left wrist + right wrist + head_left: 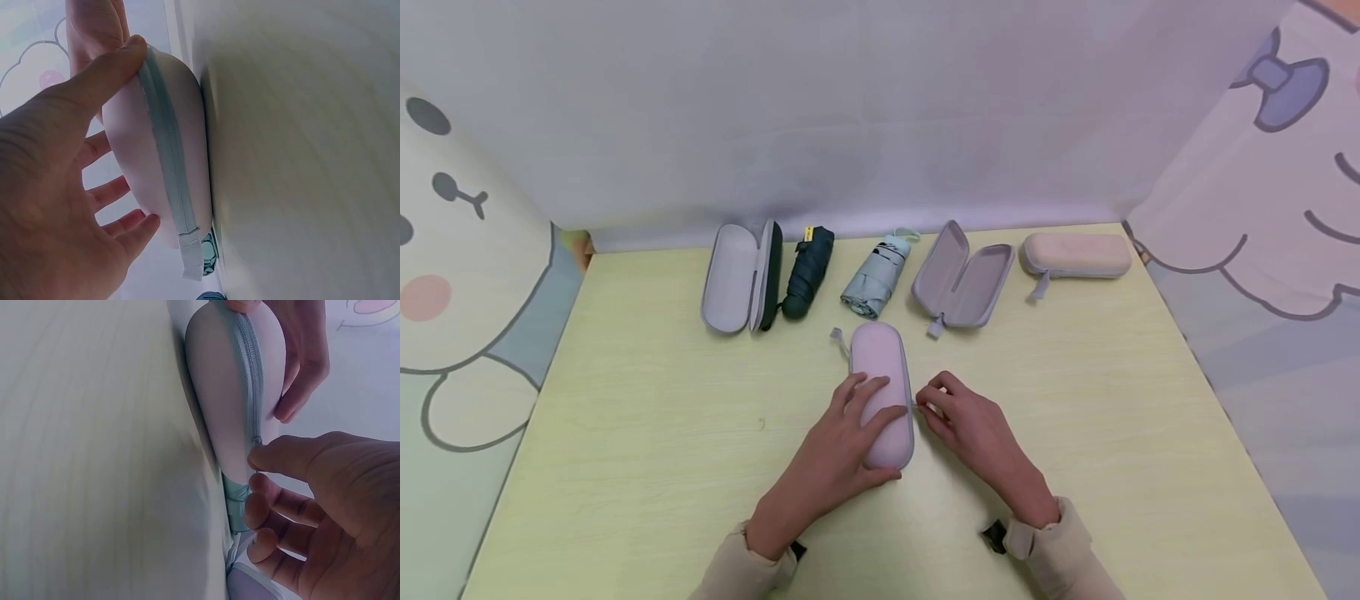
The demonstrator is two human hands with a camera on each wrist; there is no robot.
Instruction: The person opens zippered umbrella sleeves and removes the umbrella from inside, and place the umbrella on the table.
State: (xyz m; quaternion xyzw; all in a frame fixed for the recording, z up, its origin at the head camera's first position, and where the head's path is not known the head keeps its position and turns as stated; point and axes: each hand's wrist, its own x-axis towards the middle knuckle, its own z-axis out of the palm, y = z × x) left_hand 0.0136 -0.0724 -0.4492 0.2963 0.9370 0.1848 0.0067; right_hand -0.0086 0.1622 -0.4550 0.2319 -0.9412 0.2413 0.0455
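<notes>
“Two hands on one pink case (876, 354), out on the table (625, 433) with its long side running away from the person. Which step is that?”

“Working the zip, I'd say. The left hand (838, 454) grips the case, fingers over its top, thumb at the near end. The right hand (973, 425) pinches at the slider (257, 441) on the right side.”

“Opening or closing?”

“Can't tell from here. The seam (165, 137) looks shut down the left side, as far as the fabric tab (191, 256), but past the right hand's fingertips it's hidden.”

“So what does the next move call for?”

“A firm hold on the left, I think, and a draw that follows the curve. Tugging sideways could swivel the whole case.”

“What else is hard to see?”

“Thumb and finger partly cover the slider, and whatever is inside doesn't show. From the left wrist, what seems to be the pale blue umbrella (876, 275) is only a sliver behind the case.”
</notes>
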